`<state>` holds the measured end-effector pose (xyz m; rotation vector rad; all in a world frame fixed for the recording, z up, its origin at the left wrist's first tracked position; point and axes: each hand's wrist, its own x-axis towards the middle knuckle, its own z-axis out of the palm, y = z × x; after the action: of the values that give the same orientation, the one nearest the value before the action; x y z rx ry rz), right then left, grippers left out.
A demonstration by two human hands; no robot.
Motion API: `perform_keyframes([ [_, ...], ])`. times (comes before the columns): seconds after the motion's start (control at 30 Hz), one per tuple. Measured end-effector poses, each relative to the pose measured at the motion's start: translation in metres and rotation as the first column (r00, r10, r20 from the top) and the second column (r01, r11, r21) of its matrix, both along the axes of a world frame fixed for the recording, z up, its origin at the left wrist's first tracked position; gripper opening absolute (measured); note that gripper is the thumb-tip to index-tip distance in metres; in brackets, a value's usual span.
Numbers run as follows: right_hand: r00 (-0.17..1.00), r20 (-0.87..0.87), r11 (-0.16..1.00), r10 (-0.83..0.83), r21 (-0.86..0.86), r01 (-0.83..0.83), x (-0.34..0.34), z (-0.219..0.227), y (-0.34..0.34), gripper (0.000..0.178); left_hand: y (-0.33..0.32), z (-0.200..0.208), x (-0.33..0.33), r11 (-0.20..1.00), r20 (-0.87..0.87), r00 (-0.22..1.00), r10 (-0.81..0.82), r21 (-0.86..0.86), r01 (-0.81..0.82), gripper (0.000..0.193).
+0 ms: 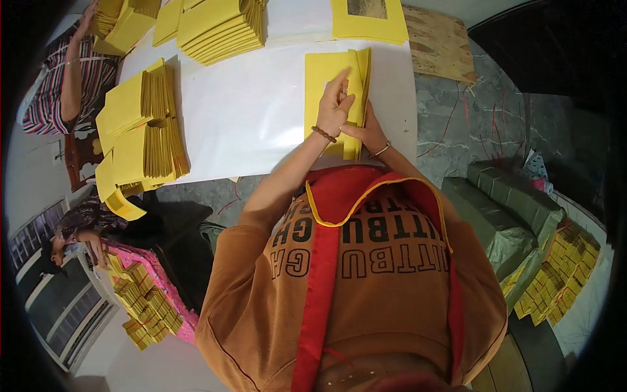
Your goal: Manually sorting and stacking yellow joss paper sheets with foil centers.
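Observation:
A small pile of folded yellow paper sheets [324, 75] lies on the white table [261, 117] right in front of me. My left hand [336, 108], with a bead bracelet at the wrist, rests on the pile's right part; its fingers pinch the top sheets and the index finger points up along the fold. My right hand [369, 132], with a thin bangle, sits just below and to the right, partly behind the left hand. It grips the near edge of the same sheets.
Stacks of yellow folded paper stand at the table's left [145, 124] and back [221, 27]. A wooden board [439, 43] lies at the back right. Green wrapped bundles [509, 209] and yellow packs [563, 274] are on the floor right. Two other people [65, 85] [78, 230] work at the left.

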<state>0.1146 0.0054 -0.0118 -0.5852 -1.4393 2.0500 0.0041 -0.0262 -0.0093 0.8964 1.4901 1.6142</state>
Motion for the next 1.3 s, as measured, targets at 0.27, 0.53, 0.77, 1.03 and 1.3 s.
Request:
perform_keyframes([
  [0.27, 0.998, 0.068, 1.0, -0.009, -0.014, 0.01, 0.002, -0.002, -0.001, 0.081, 0.002, 0.012, 0.0, 0.975, 0.104, 0.989, -0.1, -0.19, 0.119, 0.03],
  [0.53, 0.996, 0.083, 0.999, -0.034, 0.0, 0.034, 0.006, -0.013, 0.0, 0.08, 0.005, 0.005, 0.0, 0.979, 0.202, 0.978, -0.059, -0.181, 0.096, 0.023],
  [0.77, 0.996, 0.088, 0.999, -0.028, -0.031, 0.031, 0.007, -0.006, -0.001, 0.082, 0.007, -0.014, 0.004, 0.998, 0.192, 0.98, 0.044, -0.049, -0.035, 0.011],
  [1.03, 0.995, 0.087, 0.997, -0.055, -0.048, 0.059, 0.005, -0.003, -0.002, 0.082, 0.002, -0.016, 0.001, 0.995, 0.17, 0.984, 0.054, -0.097, -0.038, 0.01],
  [1.3, 0.999, 0.009, 0.999, -0.041, -0.017, 0.041, 0.004, 0.003, -0.002, 0.08, 0.003, -0.008, 0.006, 0.994, 0.207, 0.972, 0.108, -0.045, -0.101, 0.01],
])
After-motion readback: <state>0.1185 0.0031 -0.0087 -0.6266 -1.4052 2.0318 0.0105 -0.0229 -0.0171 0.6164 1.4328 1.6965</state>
